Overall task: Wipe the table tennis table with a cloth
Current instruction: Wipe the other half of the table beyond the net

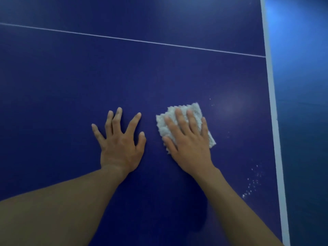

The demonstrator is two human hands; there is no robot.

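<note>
Fingers (179,118) of my right hand (189,146) are lying straight and slightly apart on the cloth (194,108), pressing it flat against the table tennis table (71,82) rather than curling round it, and my thumb is resting at the cloth's near left edge. The cloth (white, fluffy, folded into a rough square) is sitting under my palm, its far corner and right edge showing past my hand. Just to its left, not touching it, my left hand (120,148) is resting flat on the bare blue surface, its fingers (132,124) spreading wide and holding nothing. To the right of the cloth, small white specks (253,183) are dotting the surface, a few near its far corner and a denser scatter nearer me, beside my right forearm. Beyond them the white edge line (273,103) is running along the table's right side, with blue floor (305,121) showing past it. A thin white centre line (142,41) is crossing the table well beyond both hands.
</note>
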